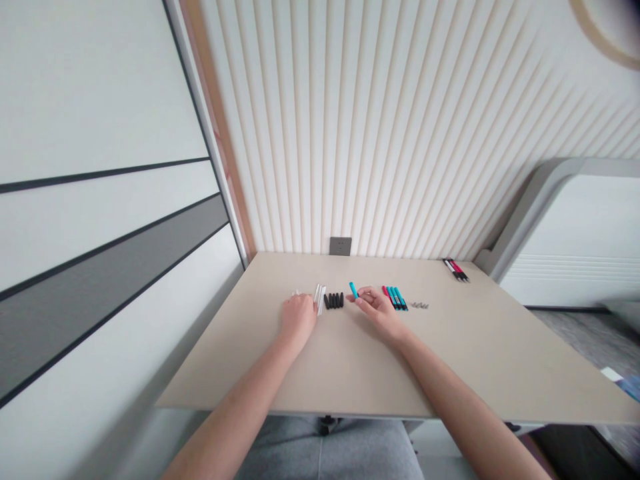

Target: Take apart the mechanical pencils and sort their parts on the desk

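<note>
In the head view my right hand (377,309) pinches a blue pen barrel (353,289) between thumb and fingers, tilted above the table. My left hand (299,313) rests on the table with its fingers curled and the tips hidden. Thin clear or white pieces peek out just beyond it. Close to its right side lie several slim white pen refills (321,300). Between my hands stands a row of short black grips (334,301). Just right of my right hand lie several blue pen barrels (396,298) and a red one (385,291). Beside them are small metal springs (419,306).
Several pens (457,270) with white, red and black parts lie at the back right of the beige table (350,373). A dark wall socket (341,246) sits behind the table's rear edge. A white and grey cabinet (110,267) borders the left side.
</note>
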### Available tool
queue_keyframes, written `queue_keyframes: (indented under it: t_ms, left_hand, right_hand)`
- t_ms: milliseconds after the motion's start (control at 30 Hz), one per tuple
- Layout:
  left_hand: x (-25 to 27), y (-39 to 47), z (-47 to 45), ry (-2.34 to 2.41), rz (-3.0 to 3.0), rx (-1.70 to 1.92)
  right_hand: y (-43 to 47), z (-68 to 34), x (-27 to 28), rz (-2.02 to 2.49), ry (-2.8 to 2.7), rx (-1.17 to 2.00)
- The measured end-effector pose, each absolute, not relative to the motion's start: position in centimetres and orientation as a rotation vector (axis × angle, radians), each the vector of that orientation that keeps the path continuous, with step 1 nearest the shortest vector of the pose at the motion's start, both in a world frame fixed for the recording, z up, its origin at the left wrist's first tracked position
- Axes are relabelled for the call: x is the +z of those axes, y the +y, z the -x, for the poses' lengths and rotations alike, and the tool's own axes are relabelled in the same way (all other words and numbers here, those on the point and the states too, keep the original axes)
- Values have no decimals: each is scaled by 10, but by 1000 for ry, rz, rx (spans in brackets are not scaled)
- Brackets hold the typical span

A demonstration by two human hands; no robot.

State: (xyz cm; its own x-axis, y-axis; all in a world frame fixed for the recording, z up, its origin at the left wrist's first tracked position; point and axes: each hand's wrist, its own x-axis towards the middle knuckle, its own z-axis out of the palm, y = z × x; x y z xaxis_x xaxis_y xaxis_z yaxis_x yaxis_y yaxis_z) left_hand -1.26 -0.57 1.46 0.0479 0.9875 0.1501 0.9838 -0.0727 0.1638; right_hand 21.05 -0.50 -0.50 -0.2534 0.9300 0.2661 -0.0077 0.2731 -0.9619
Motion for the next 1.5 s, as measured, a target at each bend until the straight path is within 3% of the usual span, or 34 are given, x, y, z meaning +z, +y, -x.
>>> queue_keyframes:
  t_ms: [167,467,967,1167,1500]
  left_hand:
    - [13,-5,13,2151,-2251,296]
    - [3,-1,21,2154,-2259,400]
    - [0,9,21,1465,-1665,1156]
    - [9,3,10,1012,-1334,1278]
    - [10,5,11,1015,-1351,1321]
  right_hand:
    - [-4,-214,-4,978,-1538,718]
    - [7,-218,-10,1122,-1637,383]
    - [1,-217,-12,1116,-1991,511]
    - [-4,-213,-8,1040,-2057,534]
    - [-10,-209,-2,1035,-2084,560]
